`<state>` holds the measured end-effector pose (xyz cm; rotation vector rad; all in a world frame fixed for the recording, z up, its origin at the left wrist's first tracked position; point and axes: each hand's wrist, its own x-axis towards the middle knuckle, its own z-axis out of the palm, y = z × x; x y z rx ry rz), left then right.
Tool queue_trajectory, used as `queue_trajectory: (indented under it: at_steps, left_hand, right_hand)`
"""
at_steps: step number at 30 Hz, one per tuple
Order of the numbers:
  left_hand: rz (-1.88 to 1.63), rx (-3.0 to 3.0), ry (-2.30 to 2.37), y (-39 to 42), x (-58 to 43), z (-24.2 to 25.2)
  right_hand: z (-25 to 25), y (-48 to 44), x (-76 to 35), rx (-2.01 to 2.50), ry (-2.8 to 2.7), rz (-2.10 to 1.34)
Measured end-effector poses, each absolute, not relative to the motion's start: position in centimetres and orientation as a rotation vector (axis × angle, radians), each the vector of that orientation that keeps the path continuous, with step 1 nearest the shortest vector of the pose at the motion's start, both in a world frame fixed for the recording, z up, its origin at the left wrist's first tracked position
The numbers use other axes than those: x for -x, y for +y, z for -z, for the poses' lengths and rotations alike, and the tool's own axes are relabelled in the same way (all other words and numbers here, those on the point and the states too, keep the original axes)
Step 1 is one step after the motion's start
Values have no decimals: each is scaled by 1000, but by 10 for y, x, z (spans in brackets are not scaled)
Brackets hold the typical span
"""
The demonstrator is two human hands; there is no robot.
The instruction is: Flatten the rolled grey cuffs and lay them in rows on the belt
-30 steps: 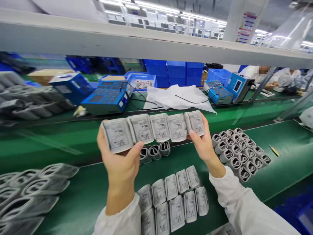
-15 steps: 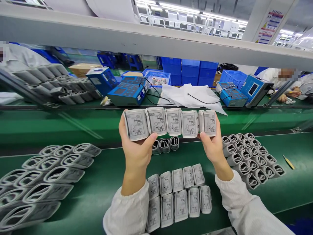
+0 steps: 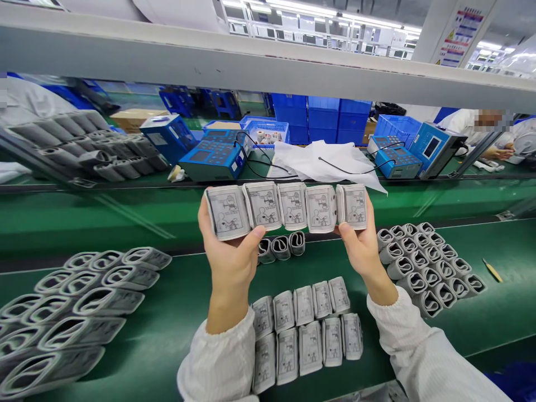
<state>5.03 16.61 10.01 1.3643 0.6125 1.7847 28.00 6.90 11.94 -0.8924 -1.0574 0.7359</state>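
Observation:
I hold a row of several rolled grey cuffs with printed diagrams up in front of me, above the green belt. My left hand grips the row's left end, thumb pressed on the front. At the right end my right hand is closed on the last cuff. Just behind the raised row, three rolled cuffs stand on the belt. Below my wrists lie two rows of flat-lying cuffs.
Rolled cuffs stand in a block at the right, and more lie stacked at the left. A yellow tool lies far right. Blue test units, white cloth and blue crates sit beyond. Another person works at the far right.
The camera swung left about a second ago, bringing the left stack into view. Both hands keep the same grip on the row, which has shifted slightly left and up.

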Motion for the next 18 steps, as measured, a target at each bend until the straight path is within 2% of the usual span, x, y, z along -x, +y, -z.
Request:
queue_trajectory:
  at_steps: [18]
  left_hand:
    - [-1820,-1371,578,169,-50,-99]
  right_hand:
    - [-127,65,-278,942,-1145,-582]
